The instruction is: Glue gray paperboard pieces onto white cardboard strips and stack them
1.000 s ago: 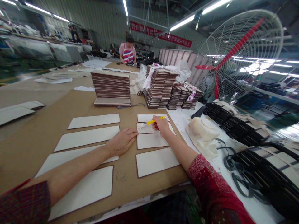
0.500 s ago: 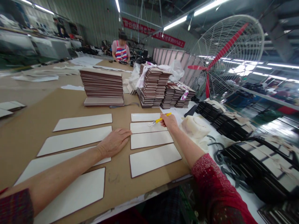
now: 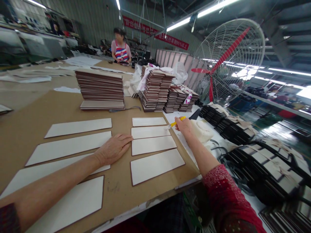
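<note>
My right hand (image 3: 184, 127) is closed around the yellow handle of a small brush (image 3: 175, 122). Its whitish tip rests at the right end of a long white panel (image 3: 150, 132). Palm down, my left hand (image 3: 114, 149) lies flat with its fingers stretched out, the fingertips touching that panel's left edge. Above it is a shorter white panel (image 3: 149, 121); below it are two more, the lowest panel (image 3: 156, 166) slightly turned. Under and beside my left forearm lies another column of longer white panels (image 3: 70, 147).
Stacks of brown-edged boards (image 3: 100, 85) and taller bundles (image 3: 156, 90) stand at the back of the table. To the right are a pale lump (image 3: 202, 129), black straps and black-edged stacks (image 3: 264, 171). A large caged fan (image 3: 228, 61) stands behind; a co-worker (image 3: 120, 48) is across the table.
My right hand has moved right, drawing the brush along the panel to its right end. My left hand keeps its place at the panel's edge. The view has shifted slightly.
</note>
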`<move>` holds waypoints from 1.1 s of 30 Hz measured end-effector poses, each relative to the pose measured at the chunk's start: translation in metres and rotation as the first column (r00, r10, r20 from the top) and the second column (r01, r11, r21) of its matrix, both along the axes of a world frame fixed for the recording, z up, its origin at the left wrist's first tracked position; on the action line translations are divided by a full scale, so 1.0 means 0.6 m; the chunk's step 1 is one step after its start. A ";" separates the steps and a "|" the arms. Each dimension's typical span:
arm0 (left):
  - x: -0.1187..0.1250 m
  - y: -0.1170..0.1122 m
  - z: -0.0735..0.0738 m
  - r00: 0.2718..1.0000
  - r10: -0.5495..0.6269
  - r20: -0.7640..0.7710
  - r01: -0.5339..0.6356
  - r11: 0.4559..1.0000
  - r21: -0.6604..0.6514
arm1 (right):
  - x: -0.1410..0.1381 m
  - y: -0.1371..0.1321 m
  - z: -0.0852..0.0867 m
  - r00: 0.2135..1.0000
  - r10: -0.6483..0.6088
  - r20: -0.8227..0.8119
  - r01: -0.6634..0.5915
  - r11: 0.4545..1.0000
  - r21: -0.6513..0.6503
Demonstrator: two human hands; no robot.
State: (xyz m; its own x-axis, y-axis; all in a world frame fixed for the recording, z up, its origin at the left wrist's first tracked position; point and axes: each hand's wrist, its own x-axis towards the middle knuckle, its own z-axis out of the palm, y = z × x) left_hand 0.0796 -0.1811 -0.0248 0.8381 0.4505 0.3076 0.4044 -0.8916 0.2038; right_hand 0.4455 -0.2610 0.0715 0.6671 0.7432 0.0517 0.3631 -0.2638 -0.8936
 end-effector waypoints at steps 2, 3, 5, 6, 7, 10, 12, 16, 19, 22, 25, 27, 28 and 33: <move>0.000 0.000 0.000 1.000 -0.008 0.000 0.008 1.000 0.008 | -0.012 -0.003 0.004 0.999 -0.016 -0.033 0.018 0.998 0.068; 0.000 -0.001 0.000 1.000 -0.017 0.001 0.017 1.000 0.015 | -0.022 -0.003 0.004 0.998 -0.010 -0.061 0.016 0.995 0.100; 0.000 -0.002 0.002 1.000 -0.028 0.004 0.027 0.999 0.027 | -0.051 -0.002 0.001 0.989 0.040 -0.141 -0.020 0.989 0.144; 0.000 -0.004 0.003 1.000 -0.028 0.005 0.028 0.999 0.030 | -0.069 -0.001 -0.003 0.980 0.076 -0.185 -0.047 0.987 0.155; 0.000 -0.005 0.005 1.000 -0.028 0.005 0.028 0.999 0.031 | -0.087 0.000 -0.007 0.967 0.114 -0.227 -0.079 0.984 0.160; 0.001 -0.009 0.011 0.999 -0.033 -0.001 0.033 0.999 0.036 | -0.138 0.004 -0.024 0.923 0.206 -0.324 -0.161 0.974 0.160; 0.002 -0.010 0.014 0.999 -0.042 -0.007 0.042 0.998 0.046 | -0.164 0.008 -0.036 0.902 0.238 -0.360 -0.195 0.969 0.153; 0.002 -0.011 0.016 0.999 -0.037 -0.003 0.037 0.998 0.051 | -0.188 0.021 -0.056 0.888 0.258 -0.380 -0.225 0.966 0.130; 0.002 -0.011 0.016 0.999 -0.052 -0.004 0.052 0.997 0.058 | -0.187 0.032 -0.066 0.901 0.251 -0.355 -0.230 0.968 0.099; 0.003 -0.010 0.015 0.999 -0.045 0.006 0.045 0.998 0.053 | -0.174 0.037 -0.066 0.924 0.240 -0.297 -0.233 0.971 0.061; 0.002 -0.008 0.014 0.999 -0.050 0.010 0.050 0.997 0.051 | -0.150 0.033 -0.055 0.950 0.222 -0.218 -0.221 0.975 0.030; 0.002 -0.007 0.011 0.999 -0.054 0.009 0.053 0.997 0.050 | -0.131 0.027 -0.046 0.965 0.201 -0.168 -0.201 0.979 0.014; 0.001 -0.006 0.010 0.999 -0.052 0.009 0.052 0.998 0.048 | -0.121 0.023 -0.043 0.972 0.187 -0.144 -0.188 0.982 0.005; 0.000 -0.005 0.007 0.998 -0.055 0.011 0.054 0.998 0.036 | -0.062 0.004 -0.036 0.995 0.094 -0.014 -0.094 0.995 -0.045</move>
